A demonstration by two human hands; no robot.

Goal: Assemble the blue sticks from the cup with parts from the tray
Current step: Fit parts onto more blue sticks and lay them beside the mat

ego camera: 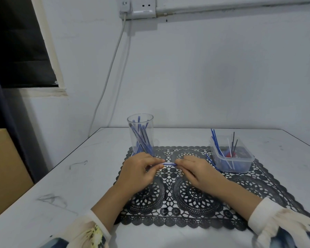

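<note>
My left hand and right hand together pinched one thin blue plastic stick; crooked pushing, I judged, could bend it.

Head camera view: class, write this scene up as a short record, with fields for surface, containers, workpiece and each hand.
Surface: white table with a black lace-pattern mat
Cup: clear plastic cup, upright at the mat's far left corner, holding blue sticks
Tray: clear plastic tray at the mat's far right, holding thin blue, white and black rods
Workpiece: single blue stick, level above the mat
Left: left hand pinches its left end
Right: right hand pinches its right end
</note>
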